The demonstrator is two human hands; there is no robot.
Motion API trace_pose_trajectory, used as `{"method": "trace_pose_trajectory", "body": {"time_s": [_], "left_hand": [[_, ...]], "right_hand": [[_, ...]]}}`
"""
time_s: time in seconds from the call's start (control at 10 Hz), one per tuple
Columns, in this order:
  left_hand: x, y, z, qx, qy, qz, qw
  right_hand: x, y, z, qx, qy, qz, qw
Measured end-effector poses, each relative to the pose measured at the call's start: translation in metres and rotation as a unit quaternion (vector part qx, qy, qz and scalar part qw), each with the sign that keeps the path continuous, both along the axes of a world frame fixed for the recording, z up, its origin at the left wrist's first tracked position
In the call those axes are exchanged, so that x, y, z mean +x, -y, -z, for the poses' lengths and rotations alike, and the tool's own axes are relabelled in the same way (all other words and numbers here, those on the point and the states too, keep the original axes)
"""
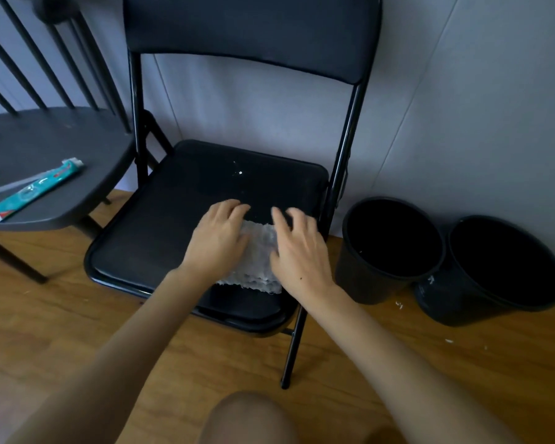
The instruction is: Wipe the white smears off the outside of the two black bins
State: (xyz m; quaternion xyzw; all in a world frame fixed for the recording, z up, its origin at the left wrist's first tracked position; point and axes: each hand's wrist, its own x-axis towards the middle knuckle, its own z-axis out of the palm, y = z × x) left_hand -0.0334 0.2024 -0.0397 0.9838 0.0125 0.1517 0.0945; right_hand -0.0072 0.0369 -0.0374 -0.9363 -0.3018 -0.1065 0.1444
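Observation:
Two black bins stand on the floor at the right, by the wall. The nearer-left bin (370, 277) is upright; the right bin (442, 307) leans and shows small white smears near its rim. A white paper towel (258, 254) lies on the seat of a black folding chair (173, 219). My left hand (217, 237) rests on the towel's left side with fingers stretched forward. My right hand (297, 249) lies on its right side, fingers spread. Both hands are well left of the bins.
A second black chair (55, 145) at the left carries a teal toothpaste tube (34, 190). White specks dot the folding chair's seat and the wooden floor (462, 354) near the bins. My knee (247, 418) shows at the bottom. A grey wall is behind.

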Motion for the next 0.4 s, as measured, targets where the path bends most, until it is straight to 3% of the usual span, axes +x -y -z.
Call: {"method": "trace_pose_trajectory", "body": {"time_s": [0.1,0.2,0.4], "left_hand": [[-0.010,0.010,0.024,0.064,-0.135,0.057,0.987],[-0.016,0.010,0.034,0.089,-0.219,0.064,0.970],[-0.016,0.023,0.008,0.113,-0.249,0.008,0.962]], "right_hand": [[0.000,0.004,0.015,-0.052,-0.048,-0.100,0.992],[-0.001,0.011,0.017,-0.079,-0.160,-0.111,0.978],[-0.014,0.051,-0.007,-0.064,-0.209,-0.101,0.971]]}}
